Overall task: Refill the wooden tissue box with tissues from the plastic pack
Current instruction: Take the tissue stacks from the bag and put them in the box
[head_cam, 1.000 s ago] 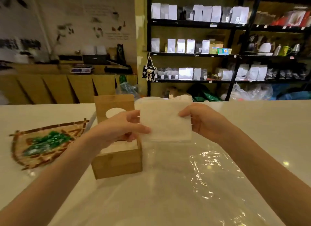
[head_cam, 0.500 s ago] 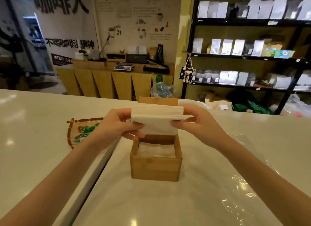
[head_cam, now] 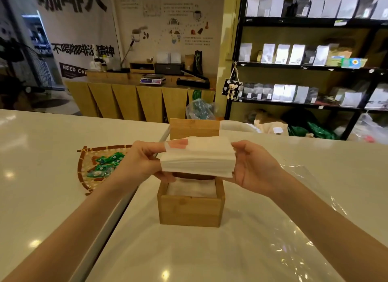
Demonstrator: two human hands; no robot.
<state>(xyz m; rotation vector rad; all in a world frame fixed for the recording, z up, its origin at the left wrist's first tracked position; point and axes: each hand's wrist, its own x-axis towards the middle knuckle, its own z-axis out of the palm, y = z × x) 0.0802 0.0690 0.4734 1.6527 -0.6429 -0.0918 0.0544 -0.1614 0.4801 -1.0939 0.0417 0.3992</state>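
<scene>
A white stack of tissues [head_cam: 199, 157] hangs flat just above the open wooden tissue box [head_cam: 190, 211]. My left hand [head_cam: 140, 162] grips the stack's left end, thumb on top. My right hand [head_cam: 252, 166] holds the right end. Inside the box lies a layer of white tissues [head_cam: 192, 187]. The box's hinged lid [head_cam: 194, 128] stands upright behind the stack. The clear plastic pack [head_cam: 304, 214] lies flattened on the counter to the right and in front of the box.
A woven bamboo tray [head_cam: 84, 168] with green sachets [head_cam: 107, 164] sits on the left counter slab. A seam between the two white counter slabs [head_cam: 117, 214] runs left of the box. Shelves with bags stand far behind.
The tissue stack has turned from upright to flat and has come over the box's opening. The view has shifted so the box sits centred below my hands.
</scene>
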